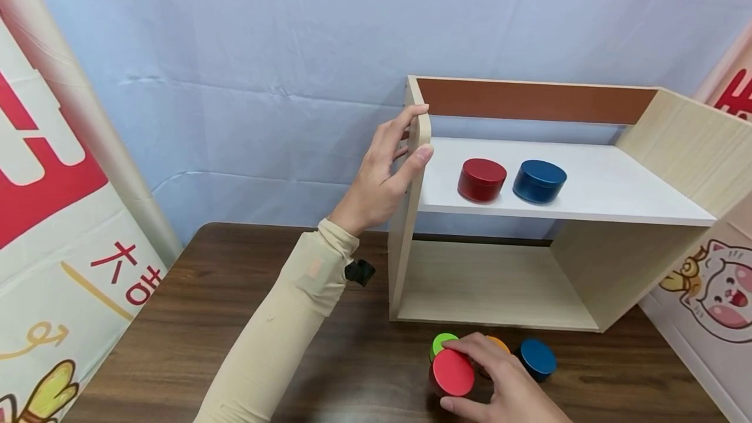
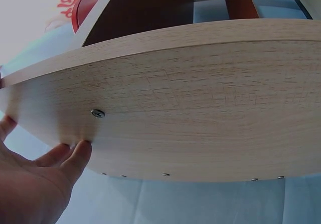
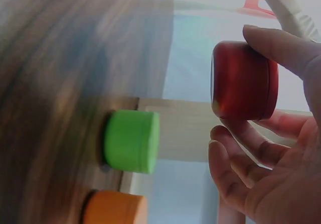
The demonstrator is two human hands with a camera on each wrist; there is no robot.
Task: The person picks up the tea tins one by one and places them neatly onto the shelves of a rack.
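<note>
Our left hand (image 1: 382, 175) reaches up and far to the shelf (image 1: 587, 178), its long beige sleeve (image 1: 282, 338) stretched across the table (image 1: 194, 318). The fingers curl over the top of the shelf's left side panel (image 2: 190, 103), thumb on its near edge, so that hand grips the panel. Our right hand (image 1: 499, 384) sits low at the near edge, fingers and thumb closed round a red tin (image 1: 452, 373), which the right wrist view shows lifted clear of the wood.

The table is dark brown wood; behind it hangs a pale blue cloth (image 1: 264, 51), with printed banners (image 1: 53, 214) left and right.

The red tin is a short round can with a flat lid. Just behind it, on the table in front of the shelf, stand a green tin (image 1: 440, 343), an orange tin (image 1: 499, 343) and a blue tin (image 1: 537, 358). On the white board of the shelf rest a dark red tin (image 1: 482, 179) and a dark blue tin (image 1: 539, 181), side by side.
</note>
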